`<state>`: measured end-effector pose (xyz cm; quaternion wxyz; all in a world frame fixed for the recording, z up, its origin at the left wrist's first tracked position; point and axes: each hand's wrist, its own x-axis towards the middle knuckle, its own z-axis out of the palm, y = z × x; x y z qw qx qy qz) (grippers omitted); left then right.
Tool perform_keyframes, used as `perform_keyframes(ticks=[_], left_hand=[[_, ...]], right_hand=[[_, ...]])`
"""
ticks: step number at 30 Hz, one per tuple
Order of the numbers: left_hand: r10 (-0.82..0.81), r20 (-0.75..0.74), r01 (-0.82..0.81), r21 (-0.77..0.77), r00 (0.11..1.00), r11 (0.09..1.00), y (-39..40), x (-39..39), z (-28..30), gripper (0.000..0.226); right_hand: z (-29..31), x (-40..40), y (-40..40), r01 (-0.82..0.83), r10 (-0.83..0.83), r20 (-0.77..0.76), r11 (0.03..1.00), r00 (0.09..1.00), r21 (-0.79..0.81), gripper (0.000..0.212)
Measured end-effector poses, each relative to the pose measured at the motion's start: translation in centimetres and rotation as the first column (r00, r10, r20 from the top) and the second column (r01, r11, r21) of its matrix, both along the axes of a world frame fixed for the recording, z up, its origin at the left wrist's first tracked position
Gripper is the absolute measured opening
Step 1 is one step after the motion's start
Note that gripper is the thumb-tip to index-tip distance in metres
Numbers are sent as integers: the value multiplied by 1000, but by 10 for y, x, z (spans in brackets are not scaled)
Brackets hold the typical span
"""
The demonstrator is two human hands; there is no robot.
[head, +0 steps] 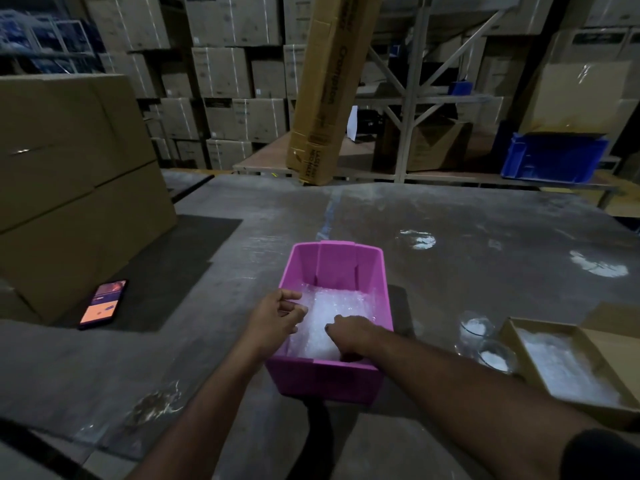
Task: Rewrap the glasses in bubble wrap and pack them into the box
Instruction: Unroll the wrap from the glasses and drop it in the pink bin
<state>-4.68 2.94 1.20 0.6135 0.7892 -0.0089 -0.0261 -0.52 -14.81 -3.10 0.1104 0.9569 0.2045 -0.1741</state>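
Pink plastic bin (375, 299) holds bubble wrap (329, 317); left hand (275, 320) loosely curled at its edge, right hand (349, 332) pressing in, grip unclear. Two clear glasses (485, 344) stand unwrapped beside open cardboard box (519, 341). Packing barely begun.

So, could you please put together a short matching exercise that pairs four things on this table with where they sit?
Things:
1. pink bin
2. phone
3. glasses
4. cardboard box

Places:
A. far right, open, bubble wrap inside
B. left, screen lit
C. centre, both hands inside
D. between bin and box, unwrapped

Pairs: 1-C, 2-B, 3-D, 4-A
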Motion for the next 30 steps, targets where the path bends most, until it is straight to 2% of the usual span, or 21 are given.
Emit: perform_keyframes(ticks=[4,6,8,10,12,16,18,20,23,25,30], left_hand=[[-2,0,2,15,1000,1000,9,-2,-2,19],[-13,2,13,6,1000,1000,10,-2,-1,19],[-23,-3,23,-15,1000,1000,11,-3,1,19],[-28,2,28,-26,1000,999,11,-2,1,22],[-25,44,25,9,999,1000,11,-1,1,34],[-46,135,27,134,990,991,3,3,7,70],[-65,187,31,178,980,984,-4,6,10,77],[-72,248,18,211,966,977,-11,11,12,63],[7,276,-58,174,961,983,-23,18,15,26],[51,266,-96,159,963,983,-29,20,14,24],[109,249,-146,139,962,979,-32,21,11,24]], right_hand=[[2,4,8,-3,5,60,999,998,-38,15],[5,4,8,15,-14,94,1000,995,-10,24],[7,5,4,41,-46,155,999,987,31,19],[9,8,-3,83,-113,205,985,972,150,26],[18,6,-10,122,-191,203,942,960,312,30],[48,-7,-25,183,-313,114,773,943,608,27],[60,-15,-33,199,-354,80,683,932,702,25],[69,-21,-42,186,-371,71,611,926,769,21],[70,-25,-54,171,-391,72,552,917,816,14],[66,-27,-59,188,-401,35,503,915,844,13],[61,-34,-67,255,-393,-124,301,911,919,12]])
